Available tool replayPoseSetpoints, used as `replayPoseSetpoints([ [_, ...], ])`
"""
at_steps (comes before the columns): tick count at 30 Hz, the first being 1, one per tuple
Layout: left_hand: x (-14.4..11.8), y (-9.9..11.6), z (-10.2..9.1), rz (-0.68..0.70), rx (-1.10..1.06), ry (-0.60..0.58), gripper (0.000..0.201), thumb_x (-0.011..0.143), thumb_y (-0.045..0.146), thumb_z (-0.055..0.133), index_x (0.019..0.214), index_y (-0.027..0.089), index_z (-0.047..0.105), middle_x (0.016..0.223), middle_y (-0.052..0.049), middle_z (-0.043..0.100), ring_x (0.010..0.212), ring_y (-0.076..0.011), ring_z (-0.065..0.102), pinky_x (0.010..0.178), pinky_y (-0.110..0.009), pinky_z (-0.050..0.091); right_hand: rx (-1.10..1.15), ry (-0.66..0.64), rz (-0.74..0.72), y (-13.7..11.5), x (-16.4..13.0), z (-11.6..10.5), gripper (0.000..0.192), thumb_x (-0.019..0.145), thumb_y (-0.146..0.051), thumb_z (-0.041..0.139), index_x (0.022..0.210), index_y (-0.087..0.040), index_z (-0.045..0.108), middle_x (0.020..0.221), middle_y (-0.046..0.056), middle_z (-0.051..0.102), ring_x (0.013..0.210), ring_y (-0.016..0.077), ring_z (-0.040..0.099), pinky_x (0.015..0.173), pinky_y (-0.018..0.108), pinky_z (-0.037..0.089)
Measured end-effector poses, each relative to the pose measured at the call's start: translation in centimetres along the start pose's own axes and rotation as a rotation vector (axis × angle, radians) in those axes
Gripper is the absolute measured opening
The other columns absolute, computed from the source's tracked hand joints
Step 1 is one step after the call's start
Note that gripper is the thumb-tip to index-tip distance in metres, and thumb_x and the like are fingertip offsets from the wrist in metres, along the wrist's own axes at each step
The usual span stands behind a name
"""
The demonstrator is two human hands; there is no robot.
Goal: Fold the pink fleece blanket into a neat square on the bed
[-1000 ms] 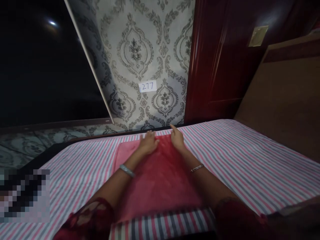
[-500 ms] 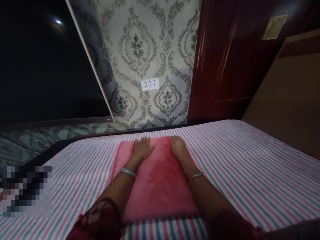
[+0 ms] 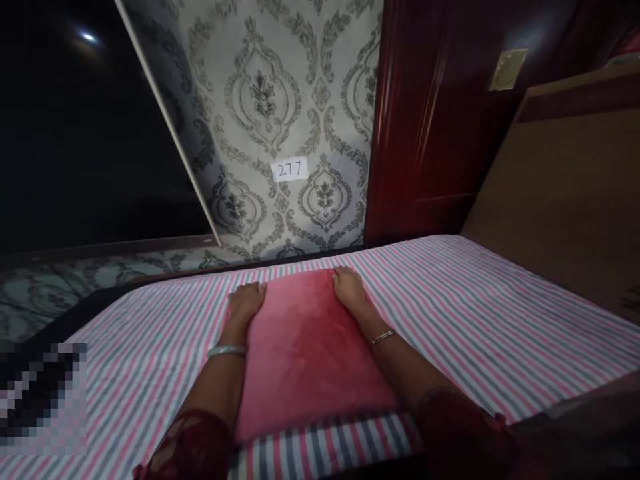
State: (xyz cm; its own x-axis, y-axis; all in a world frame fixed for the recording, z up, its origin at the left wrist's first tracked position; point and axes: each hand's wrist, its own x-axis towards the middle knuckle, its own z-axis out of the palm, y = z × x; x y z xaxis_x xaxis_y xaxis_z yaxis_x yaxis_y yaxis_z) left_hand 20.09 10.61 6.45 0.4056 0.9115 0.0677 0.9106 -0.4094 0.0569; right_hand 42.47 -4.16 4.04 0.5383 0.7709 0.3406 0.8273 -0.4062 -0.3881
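A dim room with grey damask wallpaper [image 3: 260,107] rises behind a bed, and the bed's striped sheet [image 3: 475,313], pink, white and grey, fills the lower half of the view. To the left of the wallpaper hangs a large dark panel [image 3: 75,133] edged by a pale strip; to its right stands a glossy dark red door [image 3: 430,120], and further right a brown wooden board [image 3: 560,187] runs along the far side of the sheet. A brass plate [image 3: 507,68] sits high on the door.

On the striped sheet, near its far edge and about in the middle of its width, lies a folded red cloth [image 3: 305,347], a plush rectangle with its long sides running away from the person. It rests flat on the sheet, with stripes showing all round it.

The left hand [image 3: 246,300] lies palm down at the far left corner of the cloth, fingers together and slightly curled, pressing on the edge where cloth meets sheet. The right hand [image 3: 349,291] lies palm down on the far right corner of the cloth, fingers close together and flat. Neither pinches anything. A pale bangle [image 3: 226,350] circles the left wrist just beside the cloth's left edge, and a thin bracelet [image 3: 383,338] circles the right wrist at the cloth's right edge. Dark red sleeves cover both forearms nearer the camera.

A small white label [image 3: 289,169] reading 277 is stuck to the wallpaper, above the cloth.
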Motion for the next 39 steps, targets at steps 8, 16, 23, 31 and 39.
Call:
replayPoseSetpoints([
  [8,0.0,-0.1,0.0,-0.002,0.0,-0.007,0.06,0.097,0.043,0.021,0.123,0.014,0.067,0.131,-0.02,0.065,0.123,-0.0365,0.057,0.098,-0.056,0.043,0.046,-0.274,-0.376,-6.7,-2.6,0.3,0.062,0.101,-0.051,0.037,0.155,-0.023,0.035,0.163,0.009,0.03,0.15,0.0278,0.024,0.121,0.052,0.016],
  [16,0.0,0.1,-0.2,0.004,-0.006,-0.014,0.062,0.096,0.043,0.021,0.125,0.012,0.066,0.131,-0.02,0.065,0.124,-0.0372,0.055,0.098,-0.058,0.043,-0.081,-0.272,-0.102,-1.0,-1.0,0.2,0.065,0.1,-0.052,0.035,0.155,-0.017,0.035,0.163,0.012,0.029,0.151,0.0289,0.021,0.12,0.053,0.015],
  [23,-0.1,0.2,-0.2,-0.002,-0.023,0.003,0.061,0.096,0.044,0.023,0.123,0.014,0.068,0.131,-0.02,0.065,0.124,-0.0375,0.055,0.097,-0.058,0.043,-0.098,-0.304,0.158,6.5,-2.1,-2.1,0.057,0.103,-0.045,0.027,0.149,-0.017,0.043,0.154,0.016,0.045,0.142,0.0287,0.04,0.111,0.052,0.033],
  [31,0.1,0.3,0.3,-0.01,-0.02,0.002,0.061,0.096,0.044,0.023,0.126,0.011,0.066,0.131,-0.021,0.065,0.124,-0.038,0.054,0.098,-0.057,0.042,-0.073,-0.009,-0.162,-0.7,-6.2,-4.8,0.057,0.101,-0.038,0.037,0.152,-0.013,0.038,0.158,0.017,0.037,0.148,0.0316,0.028,0.118,0.053,0.023],
  [39,-0.1,0.2,0.2,0.002,-0.006,0.006,0.064,0.095,0.044,0.021,0.126,0.009,0.065,0.132,-0.023,0.063,0.125,-0.0387,0.054,0.1,-0.057,0.041,0.1,-0.385,-0.494,-7.9,-12.6,-1.9,0.07,0.098,-0.06,0.038,0.156,-0.02,0.033,0.164,0.009,0.027,0.153,0.027,0.017,0.123,0.05,0.009],
])
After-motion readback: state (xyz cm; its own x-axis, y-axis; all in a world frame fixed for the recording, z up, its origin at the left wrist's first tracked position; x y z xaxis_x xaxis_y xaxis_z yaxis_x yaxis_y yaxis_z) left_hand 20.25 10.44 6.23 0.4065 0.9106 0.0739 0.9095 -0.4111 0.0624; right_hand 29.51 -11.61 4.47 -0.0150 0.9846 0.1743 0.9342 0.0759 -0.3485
